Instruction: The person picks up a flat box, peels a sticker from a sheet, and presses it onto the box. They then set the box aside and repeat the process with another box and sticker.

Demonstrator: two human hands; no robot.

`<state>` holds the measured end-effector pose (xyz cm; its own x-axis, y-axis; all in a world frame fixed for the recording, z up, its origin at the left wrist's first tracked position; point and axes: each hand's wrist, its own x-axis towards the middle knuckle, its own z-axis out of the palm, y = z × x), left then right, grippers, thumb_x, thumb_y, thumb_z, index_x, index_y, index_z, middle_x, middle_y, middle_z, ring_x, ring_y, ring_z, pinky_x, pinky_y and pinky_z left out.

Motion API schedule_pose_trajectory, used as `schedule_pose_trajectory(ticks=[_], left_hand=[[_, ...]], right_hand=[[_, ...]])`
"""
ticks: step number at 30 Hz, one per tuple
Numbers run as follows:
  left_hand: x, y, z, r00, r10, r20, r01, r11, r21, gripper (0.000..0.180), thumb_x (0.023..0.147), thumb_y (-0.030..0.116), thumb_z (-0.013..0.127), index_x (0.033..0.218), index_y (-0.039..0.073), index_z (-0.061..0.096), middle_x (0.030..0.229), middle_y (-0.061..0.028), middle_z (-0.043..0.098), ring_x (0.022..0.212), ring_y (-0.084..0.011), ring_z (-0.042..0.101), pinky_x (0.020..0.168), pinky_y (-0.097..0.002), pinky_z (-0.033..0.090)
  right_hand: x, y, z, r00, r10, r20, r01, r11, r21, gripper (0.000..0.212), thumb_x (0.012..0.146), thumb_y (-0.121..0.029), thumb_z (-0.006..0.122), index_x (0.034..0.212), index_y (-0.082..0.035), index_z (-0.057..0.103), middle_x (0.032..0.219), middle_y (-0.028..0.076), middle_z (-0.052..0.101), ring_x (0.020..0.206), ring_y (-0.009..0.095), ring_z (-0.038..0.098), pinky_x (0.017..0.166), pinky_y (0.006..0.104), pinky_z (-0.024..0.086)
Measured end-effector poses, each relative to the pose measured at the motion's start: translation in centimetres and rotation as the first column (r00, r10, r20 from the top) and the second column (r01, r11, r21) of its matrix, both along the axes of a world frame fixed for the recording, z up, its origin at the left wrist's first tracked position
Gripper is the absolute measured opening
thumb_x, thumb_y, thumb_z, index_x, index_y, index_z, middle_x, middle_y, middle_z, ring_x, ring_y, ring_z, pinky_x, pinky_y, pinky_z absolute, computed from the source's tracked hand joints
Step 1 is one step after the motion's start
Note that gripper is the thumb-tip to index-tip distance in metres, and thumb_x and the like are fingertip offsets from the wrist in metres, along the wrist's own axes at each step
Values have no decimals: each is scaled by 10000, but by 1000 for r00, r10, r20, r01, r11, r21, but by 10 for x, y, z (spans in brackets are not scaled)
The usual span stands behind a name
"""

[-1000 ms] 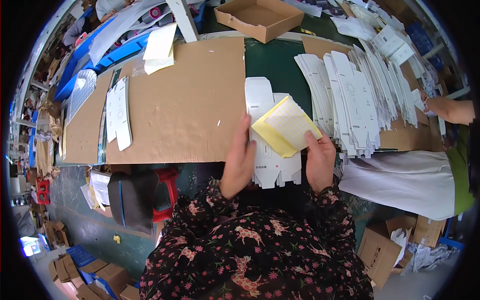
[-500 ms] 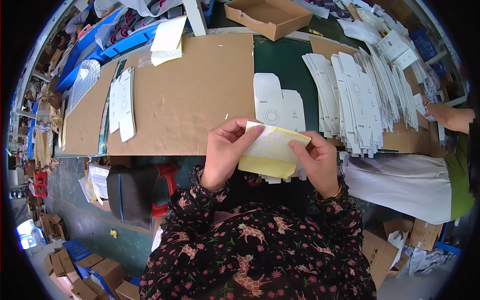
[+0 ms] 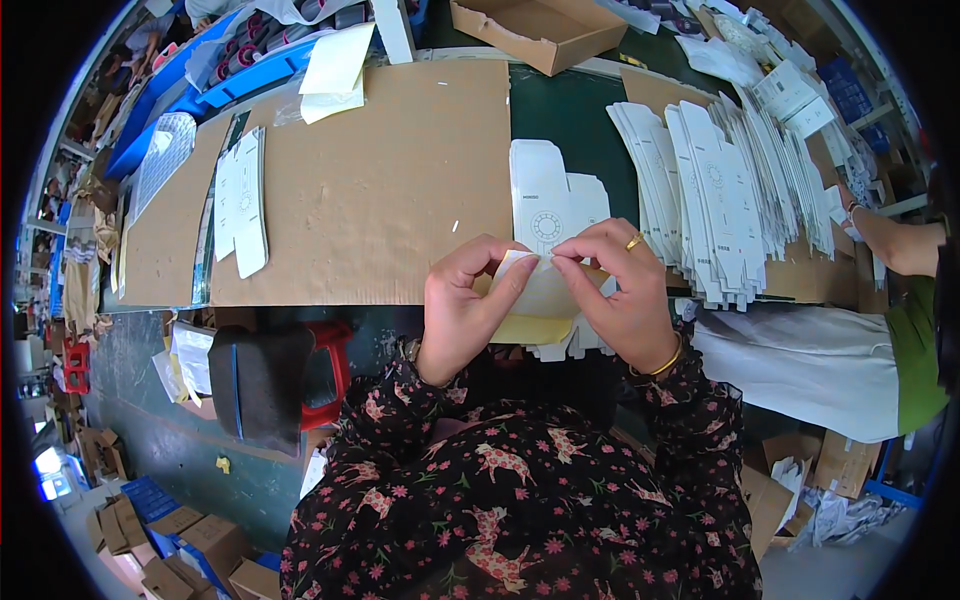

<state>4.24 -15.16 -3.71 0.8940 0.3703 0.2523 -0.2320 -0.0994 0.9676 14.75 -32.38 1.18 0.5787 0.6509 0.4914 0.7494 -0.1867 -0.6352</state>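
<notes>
My left hand (image 3: pixel 468 305) pinches a pale yellow sticker sheet (image 3: pixel 533 329) by its upper left corner, thumb in front. At the sheet's top edge, the thumb and forefinger of my right hand (image 3: pixel 622 295) are pressed together, close to the left fingertips. Whatever lies between those right fingertips is too small to make out. Behind the sheet, a flat white printed carton (image 3: pixel 562 200) with a round pattern lies on the table, its lower part covered by the sheet and my hands.
Many flat white cartons (image 3: pixel 715 190) stand fanned at the right. A smaller carton stack (image 3: pixel 240 205) lies left on the cardboard (image 3: pixel 370 190). Yellow papers (image 3: pixel 335 75) and a shallow brown box (image 3: pixel 540 35) are at the back. A co-worker's arm (image 3: pixel 900 240) reaches in from the right.
My right hand has moved from the sheet's right corner to its top edge, beside my left fingertips. The sheet has tilted, and its gridded face shows less.
</notes>
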Motion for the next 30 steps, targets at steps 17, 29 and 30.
schedule_pose_trajectory(ticks=[17,29,30], left_hand=[[9,6,-7,985,-78,-155,27,951,-307,98,1011,36,696,1086,-26,707,1008,-46,761,960,-100,693,850,-269,560],[30,14,-48,990,-95,103,66,963,261,61,939,27,704,984,-7,682,1209,-109,776,1305,-335,639,1037,-420,529],[29,14,-48,990,-97,99,69,964,258,61,938,25,704,986,-6,683,1209,-110,776,1303,-334,640,1037,-420,529]], right_hand=[[28,14,-2,974,95,-206,-91,995,26,107,923,-29,745,1002,-12,675,1026,68,665,916,187,652,809,317,524],[117,63,-62,946,-59,-320,-26,966,-256,168,938,-164,770,989,-5,750,1084,68,645,932,155,633,846,295,518],[118,64,-65,937,-77,-340,-23,959,-281,168,935,-165,772,975,-3,756,1081,70,643,923,154,631,841,293,519]])
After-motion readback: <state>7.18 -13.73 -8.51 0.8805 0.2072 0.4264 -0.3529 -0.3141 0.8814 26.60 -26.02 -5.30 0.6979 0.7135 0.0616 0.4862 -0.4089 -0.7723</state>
